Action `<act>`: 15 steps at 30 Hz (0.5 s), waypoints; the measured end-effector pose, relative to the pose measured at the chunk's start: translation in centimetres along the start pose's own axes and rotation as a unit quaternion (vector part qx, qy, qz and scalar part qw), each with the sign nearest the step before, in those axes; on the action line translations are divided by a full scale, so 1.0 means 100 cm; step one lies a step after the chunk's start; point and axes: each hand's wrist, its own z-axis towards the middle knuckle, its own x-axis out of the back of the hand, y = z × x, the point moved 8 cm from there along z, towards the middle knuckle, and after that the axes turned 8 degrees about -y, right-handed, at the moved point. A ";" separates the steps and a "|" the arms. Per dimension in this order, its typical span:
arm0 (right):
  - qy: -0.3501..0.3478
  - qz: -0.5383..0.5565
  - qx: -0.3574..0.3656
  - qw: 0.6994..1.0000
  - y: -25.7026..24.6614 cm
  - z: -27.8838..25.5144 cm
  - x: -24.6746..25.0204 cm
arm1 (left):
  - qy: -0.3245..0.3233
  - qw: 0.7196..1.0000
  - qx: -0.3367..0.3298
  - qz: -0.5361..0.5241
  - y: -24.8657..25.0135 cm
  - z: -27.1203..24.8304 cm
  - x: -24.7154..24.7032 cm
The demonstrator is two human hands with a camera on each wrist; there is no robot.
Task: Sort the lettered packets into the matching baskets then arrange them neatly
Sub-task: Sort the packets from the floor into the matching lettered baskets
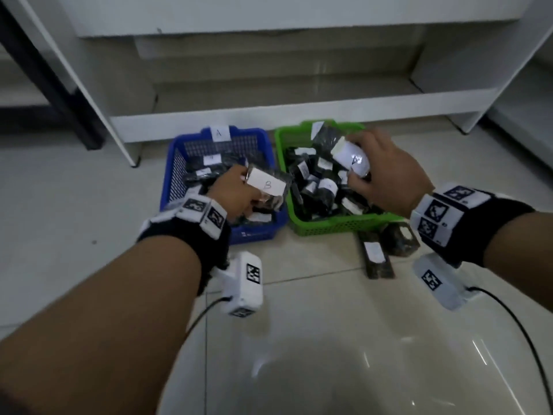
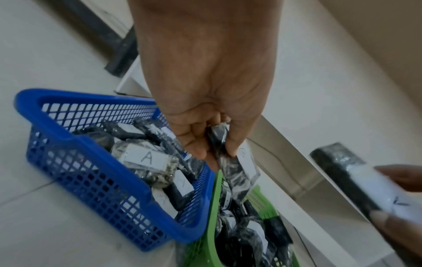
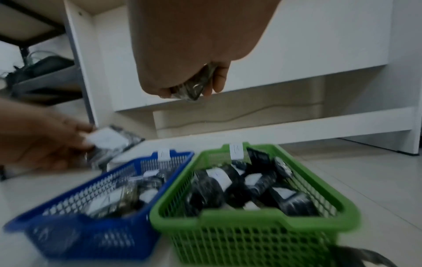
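A blue basket tagged A and a green basket tagged B stand side by side on the floor, both holding several dark packets with white labels. My left hand pinches a packet labelled B above the blue basket's right side. In the left wrist view that packet hangs from my fingers over the two baskets' shared edge. My right hand grips a packet labelled A above the green basket. In the right wrist view the fingers curl round that packet.
Two more packets lie on the tiles just in front of the green basket's right corner. A white shelf unit stands right behind the baskets, with a black frame leg at the left. A glossy white rounded surface sits below my arms.
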 end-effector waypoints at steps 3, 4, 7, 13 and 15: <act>0.042 -0.003 -0.025 0.999 -0.021 0.032 0.024 | 0.044 0.996 0.016 -0.081 -0.030 0.016 0.008; 0.044 -0.017 -0.031 0.998 -0.027 0.042 0.030 | 0.038 0.994 0.016 -0.100 -0.034 0.021 0.006; 0.040 -0.040 -0.029 0.998 -0.036 0.078 0.041 | 0.045 0.985 0.001 -0.166 -0.021 0.023 0.003; 0.060 0.033 -0.058 0.996 -0.017 0.100 0.021 | 0.068 0.988 -0.031 -0.133 -0.020 0.046 0.001; 0.035 0.031 -0.070 0.996 0.007 0.103 0.000 | 0.083 0.991 -0.030 -0.103 -0.016 0.056 -0.001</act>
